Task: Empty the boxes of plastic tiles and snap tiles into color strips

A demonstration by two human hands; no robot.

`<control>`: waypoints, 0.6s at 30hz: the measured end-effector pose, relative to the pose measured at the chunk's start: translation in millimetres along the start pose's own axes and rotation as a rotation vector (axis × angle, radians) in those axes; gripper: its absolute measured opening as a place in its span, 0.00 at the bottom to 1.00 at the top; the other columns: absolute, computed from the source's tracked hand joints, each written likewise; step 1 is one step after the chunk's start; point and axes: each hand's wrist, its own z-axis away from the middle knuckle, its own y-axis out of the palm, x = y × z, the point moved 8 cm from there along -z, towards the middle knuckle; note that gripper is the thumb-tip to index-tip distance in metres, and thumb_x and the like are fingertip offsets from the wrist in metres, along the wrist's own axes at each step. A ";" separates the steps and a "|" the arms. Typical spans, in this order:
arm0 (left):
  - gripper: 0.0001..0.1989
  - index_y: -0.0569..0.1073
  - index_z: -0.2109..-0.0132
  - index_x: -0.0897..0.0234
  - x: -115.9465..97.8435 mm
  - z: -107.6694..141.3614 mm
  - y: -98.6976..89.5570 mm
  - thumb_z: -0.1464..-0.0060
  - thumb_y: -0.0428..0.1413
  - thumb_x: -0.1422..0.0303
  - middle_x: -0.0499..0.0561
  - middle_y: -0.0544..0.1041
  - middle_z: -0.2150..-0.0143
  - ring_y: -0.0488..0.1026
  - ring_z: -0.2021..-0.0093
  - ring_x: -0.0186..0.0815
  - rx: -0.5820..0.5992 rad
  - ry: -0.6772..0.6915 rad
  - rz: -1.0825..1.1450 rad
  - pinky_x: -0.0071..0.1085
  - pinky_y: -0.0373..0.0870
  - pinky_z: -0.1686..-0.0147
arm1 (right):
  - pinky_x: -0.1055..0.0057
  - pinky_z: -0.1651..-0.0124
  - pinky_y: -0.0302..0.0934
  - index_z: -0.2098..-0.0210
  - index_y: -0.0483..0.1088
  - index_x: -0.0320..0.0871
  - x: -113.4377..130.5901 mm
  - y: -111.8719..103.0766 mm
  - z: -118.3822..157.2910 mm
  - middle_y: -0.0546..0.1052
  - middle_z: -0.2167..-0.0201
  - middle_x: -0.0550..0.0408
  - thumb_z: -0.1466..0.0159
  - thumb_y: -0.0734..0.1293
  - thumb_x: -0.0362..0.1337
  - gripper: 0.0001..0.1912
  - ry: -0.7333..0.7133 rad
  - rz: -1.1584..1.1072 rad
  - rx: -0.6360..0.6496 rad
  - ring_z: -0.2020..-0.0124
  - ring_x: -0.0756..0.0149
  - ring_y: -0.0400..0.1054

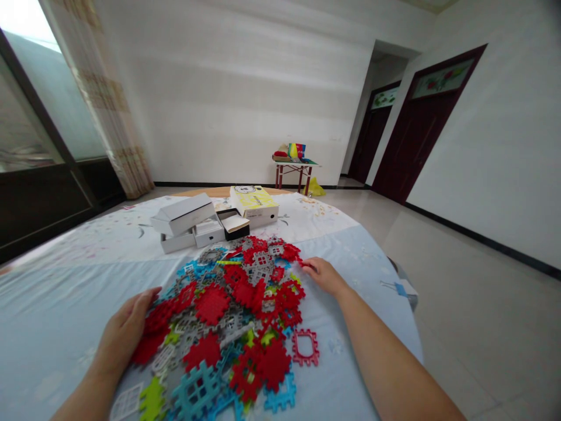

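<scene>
A loose heap of interlocking plastic building pieces with notched edges lies on the table, mostly red and grey with some blue and lime green. My left hand rests along the heap's left edge, fingers stretched out against red pieces; some of its fingers are hidden. At the far right edge, my right hand has its fingertips closed on a red piece, only partly visible. Nearer to me, a red open-frame piece lies apart from the heap. A teal lattice piece is at the front.
Behind the heap stand white boxes, a small black box and a yellow-and-white box. A pale blue cloth covers the round table. A small table holding colourful items is by the far wall.
</scene>
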 end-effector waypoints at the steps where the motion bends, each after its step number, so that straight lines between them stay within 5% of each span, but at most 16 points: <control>1: 0.26 0.73 0.54 0.64 3.2 -0.5 2.6 0.46 0.41 0.52 0.54 0.77 0.54 0.72 0.52 0.41 0.031 -0.028 0.035 0.37 0.63 0.47 | 0.68 0.56 0.59 0.62 0.73 0.42 -2.3 -4.9 -0.2 0.76 0.64 0.51 0.36 0.57 0.42 0.16 0.040 -0.006 -0.036 0.61 0.64 0.68; 5: 0.28 0.71 0.51 0.65 8.5 -0.8 8.4 0.48 0.42 0.51 0.57 0.74 0.50 0.68 0.48 0.42 0.102 -0.096 0.120 0.39 0.57 0.43 | 0.71 0.64 0.59 0.66 0.72 0.41 -23.8 -19.1 1.9 0.75 0.72 0.53 0.34 0.51 0.44 0.22 0.235 0.030 -0.141 0.69 0.65 0.68; 11: 0.27 0.72 0.52 0.64 2.8 2.8 6.0 0.49 0.43 0.50 0.55 0.74 0.51 0.68 0.48 0.43 0.089 -0.125 0.116 0.39 0.56 0.42 | 0.68 0.55 0.59 0.49 0.64 0.35 -55.4 -31.1 10.8 0.73 0.57 0.41 0.39 0.58 0.43 0.23 0.422 0.146 -0.302 0.58 0.60 0.68; 18: 0.29 0.72 0.53 0.65 -3.4 3.4 2.7 0.50 0.41 0.50 0.56 0.74 0.52 0.68 0.48 0.45 0.083 -0.136 0.069 0.41 0.55 0.42 | 0.61 0.53 0.58 0.51 0.67 0.37 -47.6 -13.6 6.3 0.71 0.57 0.38 0.47 0.65 0.51 0.31 0.430 0.331 -0.134 0.54 0.50 0.64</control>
